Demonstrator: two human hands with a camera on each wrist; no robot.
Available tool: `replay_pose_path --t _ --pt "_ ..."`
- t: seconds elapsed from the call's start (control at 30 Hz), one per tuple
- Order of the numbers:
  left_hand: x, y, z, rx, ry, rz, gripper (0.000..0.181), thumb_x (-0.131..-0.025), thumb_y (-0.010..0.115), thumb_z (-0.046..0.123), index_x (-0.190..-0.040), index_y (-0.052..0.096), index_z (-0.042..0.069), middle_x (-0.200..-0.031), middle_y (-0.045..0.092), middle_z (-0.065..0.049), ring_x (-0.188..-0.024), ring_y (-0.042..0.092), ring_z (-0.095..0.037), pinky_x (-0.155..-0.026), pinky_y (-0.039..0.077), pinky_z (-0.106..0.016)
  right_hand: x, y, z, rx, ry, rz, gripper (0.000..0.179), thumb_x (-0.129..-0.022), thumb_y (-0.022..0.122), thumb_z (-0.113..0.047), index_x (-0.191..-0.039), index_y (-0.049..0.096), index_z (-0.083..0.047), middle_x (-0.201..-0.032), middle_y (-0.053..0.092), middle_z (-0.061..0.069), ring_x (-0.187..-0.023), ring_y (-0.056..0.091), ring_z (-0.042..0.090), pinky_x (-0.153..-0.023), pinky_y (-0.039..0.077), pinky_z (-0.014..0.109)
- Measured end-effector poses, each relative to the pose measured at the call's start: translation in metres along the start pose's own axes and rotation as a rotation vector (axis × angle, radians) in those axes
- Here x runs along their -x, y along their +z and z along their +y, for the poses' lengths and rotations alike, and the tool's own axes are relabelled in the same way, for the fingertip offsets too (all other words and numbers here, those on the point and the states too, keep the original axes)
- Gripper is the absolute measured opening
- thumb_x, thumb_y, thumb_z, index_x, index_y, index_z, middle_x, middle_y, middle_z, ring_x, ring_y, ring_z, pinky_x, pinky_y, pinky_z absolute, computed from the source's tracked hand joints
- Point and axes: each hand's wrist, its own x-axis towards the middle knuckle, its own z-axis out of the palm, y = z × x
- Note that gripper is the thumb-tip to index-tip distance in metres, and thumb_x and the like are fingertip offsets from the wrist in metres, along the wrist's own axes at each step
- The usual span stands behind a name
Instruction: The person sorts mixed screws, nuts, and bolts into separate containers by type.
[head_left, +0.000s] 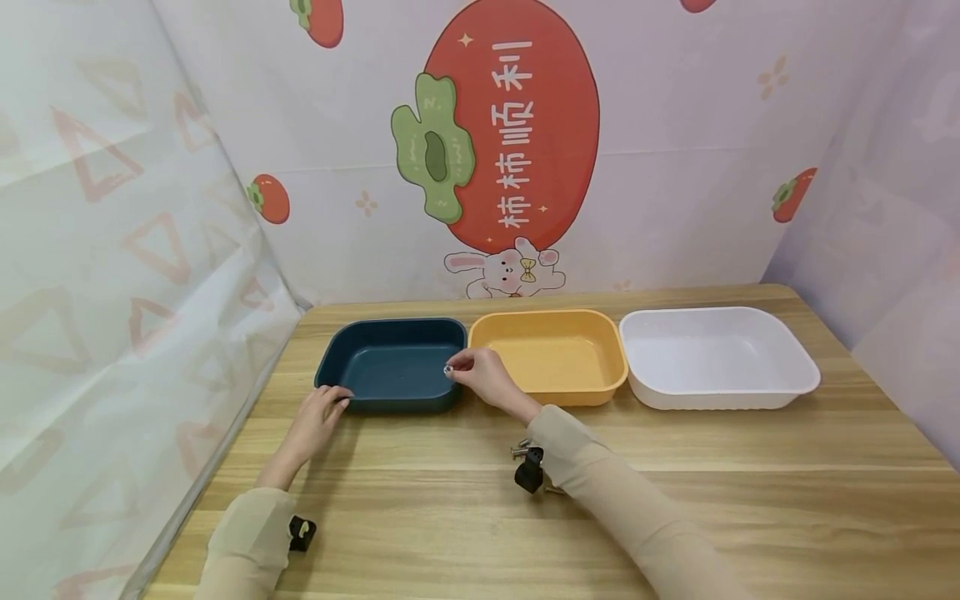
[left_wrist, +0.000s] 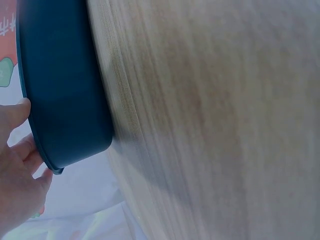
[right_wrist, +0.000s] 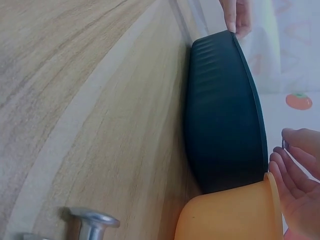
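My left hand point(head_left: 317, 421) grips the near left corner of the dark teal tray point(head_left: 405, 405), its fingers at the rim. In the left wrist view the thumb and fingers of that hand point(left_wrist: 20, 165) lie along the tray's edge. Over the tray's right side, my right hand point(head_left: 483, 375) pinches a small silvery metal piece point(head_left: 448, 370) between thumb and fingertips. It looks round, like a nut or washer. The right wrist view shows the metal piece point(right_wrist: 285, 145) edge-on, above the tray's rim. No contents show inside the teal tray.
A yellow tray point(head_left: 577, 398) stands against the teal one, with a white tray point(head_left: 720, 400) to its right. Several metal bolts point(head_left: 519, 452) lie on the wooden table point(head_left: 420, 517) by the right sleeve. Printed cloth point(head_left: 660, 167) hangs behind.
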Motion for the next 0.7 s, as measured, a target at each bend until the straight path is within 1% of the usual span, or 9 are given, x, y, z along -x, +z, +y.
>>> replay_pose_path --t 0.33,0.53,0.7 --pt "-0.0002 -0.0004 0.0 0.006 -0.007 -0.01 0.009 -0.084 0.054 -0.002 -0.091 0.06 0.0 -0.084 0.055 -0.013 -0.081 0.05 -0.031 -0.073 0.038 -0.045 -0.0057 0.0046 -0.0005 0.014 0.009 0.015 0.014 -0.08 0.064 -0.011 -0.09 0.067 -0.002 -0.081 0.065 0.006 -0.07 0.056 0.012 -0.064 0.046 0.019" --pt "-0.0009 0.0009 -0.0023 0.005 0.007 0.004 0.009 -0.084 0.055 -0.003 -0.09 0.06 0.0 -0.084 0.055 -0.013 -0.08 0.049 -0.031 -0.072 0.037 -0.044 -0.0081 0.0073 -0.0015 0.007 0.012 0.032 0.014 -0.08 0.064 -0.01 -0.09 0.067 -0.001 -0.082 0.065 0.007 -0.072 0.058 0.013 -0.065 0.047 0.019" --pt "-0.0009 0.0013 -0.0031 0.0 -0.002 0.002 0.008 -0.084 0.055 -0.002 -0.09 0.06 -0.001 -0.084 0.055 -0.014 -0.08 0.049 -0.031 -0.072 0.037 -0.044 -0.0105 0.009 -0.0018 0.003 0.017 0.033 0.017 -0.08 0.064 -0.01 -0.093 0.066 0.0 -0.086 0.066 0.009 -0.075 0.06 0.016 -0.067 0.048 0.019"
